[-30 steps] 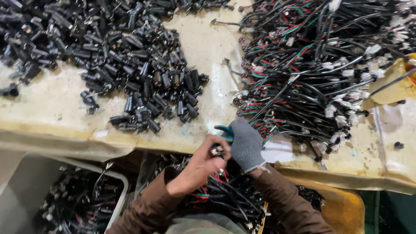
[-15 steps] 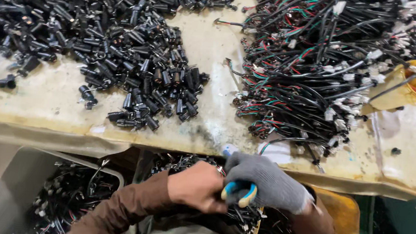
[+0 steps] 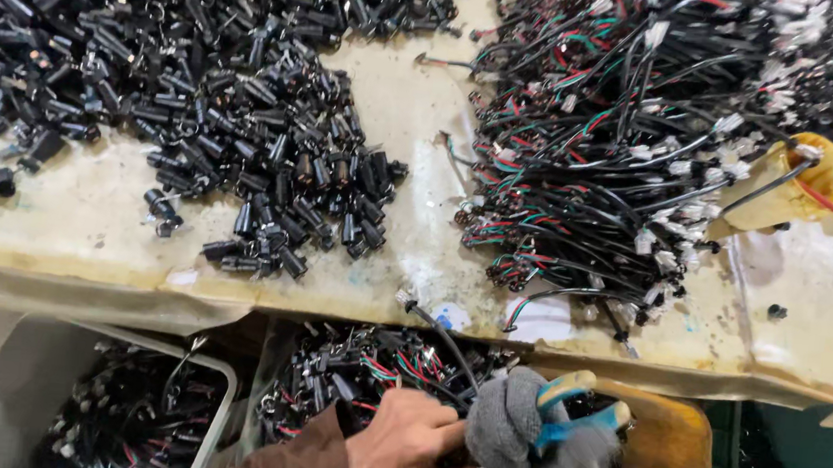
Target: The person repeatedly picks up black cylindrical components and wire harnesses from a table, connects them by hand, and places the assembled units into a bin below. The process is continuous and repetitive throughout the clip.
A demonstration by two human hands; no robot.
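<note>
My bare left hand is at the bottom centre, below the table edge, pinching a small black part joined to a black cable that rises toward the table. Touching it on the right, my right hand in a grey knit glove is closed around pliers with blue and yellow handles. Both hands hover over a bin of finished black wired parts. What lies between the two hands is hidden.
On the worn bench, a pile of small black connector bodies covers the left. A tangle of black, red and green wire harnesses fills the right. A yellow cup stands far right. A grey bin sits lower left, a yellow bin lower right.
Both hands have dropped from the table's front edge to below it, over the bin. The gloved right hand now shows the pliers' handles, and a black cable trails up from the hands.
</note>
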